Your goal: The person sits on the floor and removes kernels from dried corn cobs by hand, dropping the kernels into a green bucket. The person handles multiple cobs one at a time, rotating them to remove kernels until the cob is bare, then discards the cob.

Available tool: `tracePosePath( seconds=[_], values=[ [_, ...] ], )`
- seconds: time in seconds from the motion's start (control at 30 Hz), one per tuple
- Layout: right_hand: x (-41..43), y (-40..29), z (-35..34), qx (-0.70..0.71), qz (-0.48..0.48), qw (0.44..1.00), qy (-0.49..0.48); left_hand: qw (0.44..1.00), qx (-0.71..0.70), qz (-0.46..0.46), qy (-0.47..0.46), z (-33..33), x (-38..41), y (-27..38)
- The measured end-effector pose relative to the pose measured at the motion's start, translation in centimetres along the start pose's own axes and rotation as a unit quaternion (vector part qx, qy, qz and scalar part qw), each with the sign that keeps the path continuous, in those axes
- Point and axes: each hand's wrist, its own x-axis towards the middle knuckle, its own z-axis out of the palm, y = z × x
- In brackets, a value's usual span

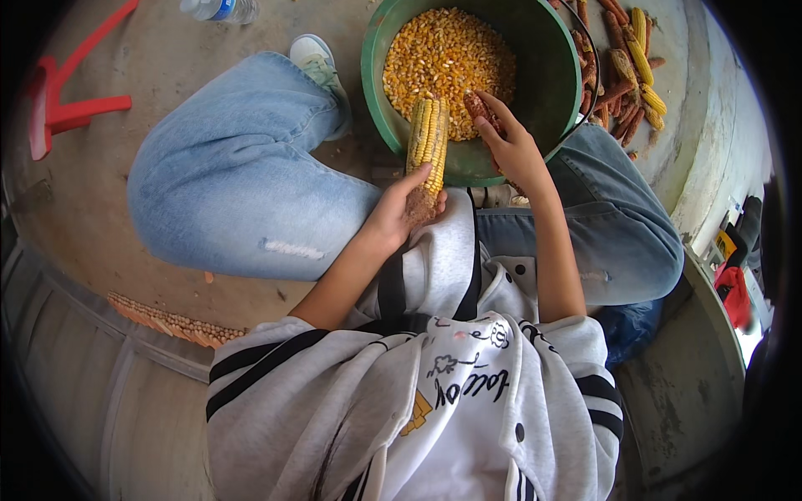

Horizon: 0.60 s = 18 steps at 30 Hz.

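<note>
My left hand [401, 206] grips the lower end of a dried corn cob [428, 141], which points up over the near rim of a green bucket [371, 81]. Yellow kernels cover much of the cob, with gaps between some rows, and its base is brown. In my right hand [515, 147] is a reddish-brown bare cob [481, 113], held over the bucket to the right of the yellow cob and apart from it. Loose corn kernels [445, 56] cover the bucket's bottom, mostly on its left side.
Several bare and yellow cobs [626, 75] lie heaped on the floor right of the bucket. A thin handle [595, 56] curves along the bucket's right side. At the upper left are a plastic water bottle [222, 9] and a red plastic stool [47, 103]. A blue plastic bag [633, 329] sits by my right thigh.
</note>
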Motion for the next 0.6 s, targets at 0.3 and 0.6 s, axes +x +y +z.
tracePosePath(
  seconds=[0.3, 0.6],
  values=[
    [-0.7, -0.9, 2.1, 0.102, -0.010, 0.991, -0.082, 1.000, 0.020, 0.014, 0.007, 0.0, 0.1, -0.4],
    [-1.0, -0.5, 3.8, 0.238, 0.012, 0.965, -0.110, 1.000, 0.001, 0.010, -0.002, 0.1, -0.1, -0.2]
  ],
)
